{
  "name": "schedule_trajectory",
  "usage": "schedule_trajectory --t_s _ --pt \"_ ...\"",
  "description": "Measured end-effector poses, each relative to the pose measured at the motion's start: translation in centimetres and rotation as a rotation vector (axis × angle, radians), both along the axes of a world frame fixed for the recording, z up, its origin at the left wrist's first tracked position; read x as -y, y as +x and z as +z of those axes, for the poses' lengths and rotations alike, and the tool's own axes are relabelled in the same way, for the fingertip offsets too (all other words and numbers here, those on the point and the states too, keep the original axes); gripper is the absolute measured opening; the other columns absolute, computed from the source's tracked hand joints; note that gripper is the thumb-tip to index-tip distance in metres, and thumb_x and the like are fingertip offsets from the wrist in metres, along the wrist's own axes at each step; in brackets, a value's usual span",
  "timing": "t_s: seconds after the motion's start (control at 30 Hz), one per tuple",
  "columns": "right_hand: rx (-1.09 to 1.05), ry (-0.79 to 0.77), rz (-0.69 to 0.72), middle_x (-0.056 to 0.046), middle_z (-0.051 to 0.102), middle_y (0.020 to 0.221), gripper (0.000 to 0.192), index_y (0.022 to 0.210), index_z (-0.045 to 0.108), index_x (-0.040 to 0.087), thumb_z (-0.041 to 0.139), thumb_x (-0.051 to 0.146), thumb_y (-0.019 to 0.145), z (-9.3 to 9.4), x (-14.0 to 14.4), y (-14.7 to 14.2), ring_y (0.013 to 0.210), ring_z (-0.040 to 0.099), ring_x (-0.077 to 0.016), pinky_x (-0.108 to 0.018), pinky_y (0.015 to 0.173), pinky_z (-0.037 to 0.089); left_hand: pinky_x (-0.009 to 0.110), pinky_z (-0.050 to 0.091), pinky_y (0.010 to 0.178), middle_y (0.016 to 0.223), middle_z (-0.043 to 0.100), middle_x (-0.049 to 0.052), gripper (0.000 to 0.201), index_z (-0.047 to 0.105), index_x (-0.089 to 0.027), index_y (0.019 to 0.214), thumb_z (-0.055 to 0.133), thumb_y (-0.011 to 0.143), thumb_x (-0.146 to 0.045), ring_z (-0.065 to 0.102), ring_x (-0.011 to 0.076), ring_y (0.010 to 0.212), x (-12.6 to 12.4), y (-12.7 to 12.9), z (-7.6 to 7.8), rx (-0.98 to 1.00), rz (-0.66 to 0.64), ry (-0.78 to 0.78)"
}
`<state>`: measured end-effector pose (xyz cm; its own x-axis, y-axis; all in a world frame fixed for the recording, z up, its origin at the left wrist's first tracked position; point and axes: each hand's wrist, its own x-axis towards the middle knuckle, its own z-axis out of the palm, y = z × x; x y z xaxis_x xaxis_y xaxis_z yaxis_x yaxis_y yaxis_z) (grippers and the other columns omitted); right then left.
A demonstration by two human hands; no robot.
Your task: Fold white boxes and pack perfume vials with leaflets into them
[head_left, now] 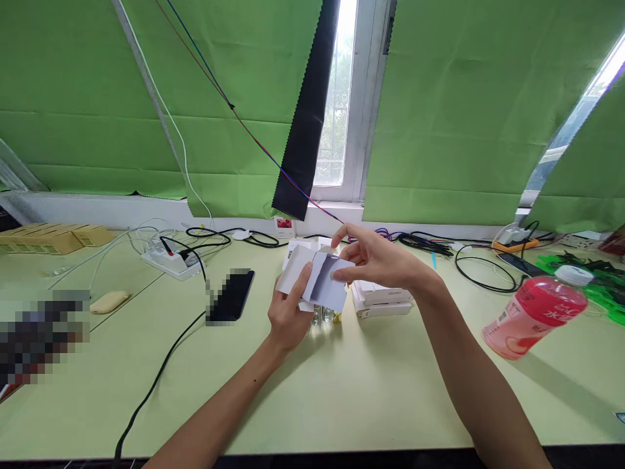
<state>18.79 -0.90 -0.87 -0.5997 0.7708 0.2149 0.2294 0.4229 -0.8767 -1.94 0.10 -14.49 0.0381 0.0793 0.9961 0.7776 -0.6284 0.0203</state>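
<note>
Green blinds, window strip behind; pale green bench (342,391) below. Left hand (288,316) clenched on small white carton (319,283), held above bench centre. Right hand (374,257) pinches carton's open flap between thumb and fingers. Step in hand, by judgement: working flap of carton; next move likely calls for steady left grip while right folds or tucks. Just behind: stacked white boxes (381,299). Phone (234,293) left, pink bottle (534,312) right, cables (469,260) beyond; nothing blocks hands.
</note>
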Motion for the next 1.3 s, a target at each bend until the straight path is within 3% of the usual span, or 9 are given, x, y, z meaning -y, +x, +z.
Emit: schedule_trajectory --t_s 0.33,0.53,0.8,1.17,1.3 --pt "0.01 0.046 -0.035 0.006 0.065 0.069 0.03 0.101 0.053 0.023 0.076 0.023 0.081 -0.1 -0.2 -0.4 0.066 0.069 -0.0136 -0.024 0.061 0.052 0.027 0.061 0.088 0.121 0.076 0.005 0.072 0.049 -0.031 0.151 0.068 0.086 -0.006 0.074 0.0222 0.103 0.1 0.1 0.0 -0.009 0.025 0.017" --pt "0.015 0.037 -0.032 0.007 0.063 0.066 0.031 0.101 0.053 0.022 0.077 0.022 0.081 -0.1 -0.3 -0.5 0.062 0.067 -0.0127 -0.023 0.058 0.051 0.026 0.061 0.077 0.115 0.078 0.006 0.071 0.047 -0.028 0.153 0.07 0.088 -0.011 0.077 0.0214 0.088 0.1 0.2 0.0 -0.037 0.042 0.048" --pt "0.009 0.028 -0.021 0.006 0.064 0.066 0.031 0.099 0.053 0.023 0.077 0.023 0.08 -0.3 -0.6 -0.8 0.061 0.066 -0.0133 -0.026 0.06 0.053 0.027 0.06 0.073 0.121 0.076 0.004 0.073 0.042 -0.03 0.156 0.07 0.089 -0.017 0.077 0.0218 0.085 0.4 0.3 0.0 -0.04 0.04 0.033" --pt "0.004 0.075 -0.05 0.006 0.066 0.066 0.037 0.097 0.046 0.024 0.078 0.023 0.079 -0.7 -0.8 -1.3 0.06 0.066 -0.0137 -0.025 0.058 0.052 0.025 0.057 0.06 0.109 0.08 0.004 0.074 0.047 -0.027 0.153 0.07 0.084 -0.01 0.074 0.0182 0.067 0.7 0.5 0.2 -0.037 0.058 0.066" --pt "0.033 0.094 -0.067 0.006 0.067 0.065 0.041 0.098 0.043 0.025 0.078 0.025 0.078 -0.8 -0.8 -1.2 0.059 0.067 -0.0148 -0.025 0.058 0.052 0.024 0.059 0.066 0.114 0.079 0.005 0.073 0.047 -0.028 0.152 0.069 0.085 -0.009 0.076 0.0188 0.073 0.6 0.4 -0.1 -0.024 0.039 0.044"
